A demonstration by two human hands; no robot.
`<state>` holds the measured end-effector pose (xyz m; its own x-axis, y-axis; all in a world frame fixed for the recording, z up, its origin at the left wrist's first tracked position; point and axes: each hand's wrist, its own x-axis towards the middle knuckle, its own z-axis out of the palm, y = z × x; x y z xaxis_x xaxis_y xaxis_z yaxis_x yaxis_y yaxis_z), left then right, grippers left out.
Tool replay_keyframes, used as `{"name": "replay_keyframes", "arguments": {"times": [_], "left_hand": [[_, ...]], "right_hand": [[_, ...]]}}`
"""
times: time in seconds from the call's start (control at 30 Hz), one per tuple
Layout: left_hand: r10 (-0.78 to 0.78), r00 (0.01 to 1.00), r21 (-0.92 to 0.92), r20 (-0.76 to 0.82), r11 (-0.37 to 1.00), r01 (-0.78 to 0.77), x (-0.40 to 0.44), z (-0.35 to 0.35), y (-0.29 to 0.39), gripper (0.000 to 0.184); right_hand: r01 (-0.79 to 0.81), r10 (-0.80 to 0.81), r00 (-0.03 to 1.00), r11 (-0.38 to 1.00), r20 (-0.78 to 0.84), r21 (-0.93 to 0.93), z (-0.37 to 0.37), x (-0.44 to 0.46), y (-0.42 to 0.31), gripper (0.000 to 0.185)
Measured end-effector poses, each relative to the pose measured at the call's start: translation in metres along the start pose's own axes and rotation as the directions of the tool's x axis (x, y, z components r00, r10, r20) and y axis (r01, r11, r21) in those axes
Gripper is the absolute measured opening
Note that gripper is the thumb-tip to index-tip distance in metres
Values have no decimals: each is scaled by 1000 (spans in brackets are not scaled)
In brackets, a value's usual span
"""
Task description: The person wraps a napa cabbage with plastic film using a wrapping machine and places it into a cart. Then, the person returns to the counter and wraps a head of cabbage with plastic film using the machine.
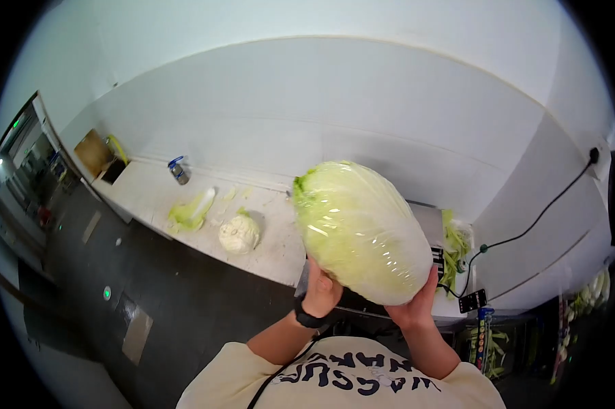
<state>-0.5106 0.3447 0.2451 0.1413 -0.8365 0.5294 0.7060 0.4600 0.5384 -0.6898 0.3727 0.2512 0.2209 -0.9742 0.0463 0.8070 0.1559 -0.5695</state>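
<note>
A large napa cabbage (362, 232), wrapped in clear shiny film, is held up in front of my chest. Its leafy green end points up and left, its pale end down and right. My left hand (321, 290), with a dark watch on the wrist, grips the lower left side. At the lower right end, my right hand (416, 300) supports the cabbage from below. Both hands are closed around it, and some fingers are hidden behind it. On the counter to the left sit a cauliflower (239, 235) and a loose cabbage leaf (193, 211).
The white counter (151, 194) runs along the wall. On it stands a jar with a blue lid (178, 170). Green trimmings (454, 249) lie to the right, near a black cable (526, 232). Crates with vegetables (495, 347) stand at lower right. A doorway opens at far left.
</note>
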Motion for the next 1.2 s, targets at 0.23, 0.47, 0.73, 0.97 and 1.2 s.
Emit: {"name": "replay_keyframes", "arguments": {"times": [0.23, 0.47, 0.73, 0.97, 1.2], "left_hand": [[-186, 981, 415, 48, 898, 149, 54, 0, 47, 94], [-512, 854, 171, -87, 837, 519, 30, -23, 31, 69], [-578, 793, 253, 191, 810, 529, -1, -16, 21, 65], [-702, 661, 215, 263, 711, 670, -69, 50, 12, 49], [-853, 421, -43, 309, 430, 902, -213, 157, -18, 50]], "right_hand": [[177, -187, 979, 977, -84, -117, -25, -27, 33, 79], [149, -207, 953, 956, -222, -254, -67, -97, 55, 104], [278, -398, 848, 896, -349, -346, -31, -159, 66, 119], [356, -516, 732, 847, -446, -396, -25, -269, 63, 117], [353, -690, 635, 660, -348, -663, 12, -473, 20, 136]]}}
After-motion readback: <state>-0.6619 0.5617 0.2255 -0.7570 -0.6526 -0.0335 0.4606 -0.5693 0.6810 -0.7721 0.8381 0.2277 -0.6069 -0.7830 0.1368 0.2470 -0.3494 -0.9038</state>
